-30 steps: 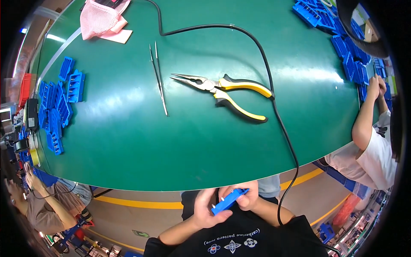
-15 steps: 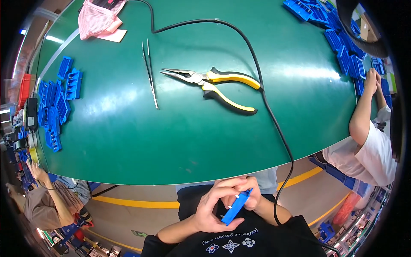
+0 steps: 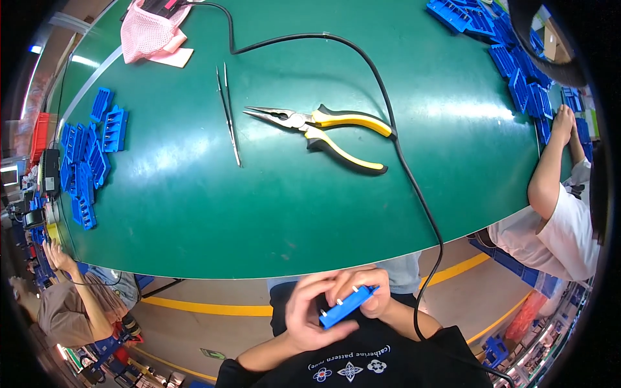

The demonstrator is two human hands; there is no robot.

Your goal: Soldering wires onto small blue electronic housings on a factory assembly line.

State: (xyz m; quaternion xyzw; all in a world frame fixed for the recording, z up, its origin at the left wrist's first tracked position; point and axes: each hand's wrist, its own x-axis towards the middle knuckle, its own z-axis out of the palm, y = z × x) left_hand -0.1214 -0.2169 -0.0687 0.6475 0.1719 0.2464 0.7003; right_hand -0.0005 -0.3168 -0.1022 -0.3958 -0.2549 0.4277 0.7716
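A small blue plastic part (image 3: 348, 308) with several short pale pins along its upper edge is held over my lap, just off the table's near edge. It lies at a slant, its right end higher. My left hand (image 3: 305, 315) curls around its left end, thumb along the underside. At the right end, my right hand (image 3: 375, 294) grips it with bent fingers. On the green table (image 3: 213, 213) ahead lie yellow-and-black long-nose pliers (image 3: 294, 119), jaws pointing left, and metal tweezers (image 3: 229, 119) beside them.
Blue slatted parts are piled at left (image 3: 84, 161) and at far right (image 3: 517, 64). A black cable (image 3: 369, 58) crosses the table and drops past my right arm. A pink mesh cloth (image 3: 152, 32) lies at far left. Co-workers' arms show at left (image 3: 94, 310) and right (image 3: 550, 168).
The blue part has tipped from steep to flatter, its lower left end moving up and left. My left hand's fingers have shifted around it. The view has moved slightly.
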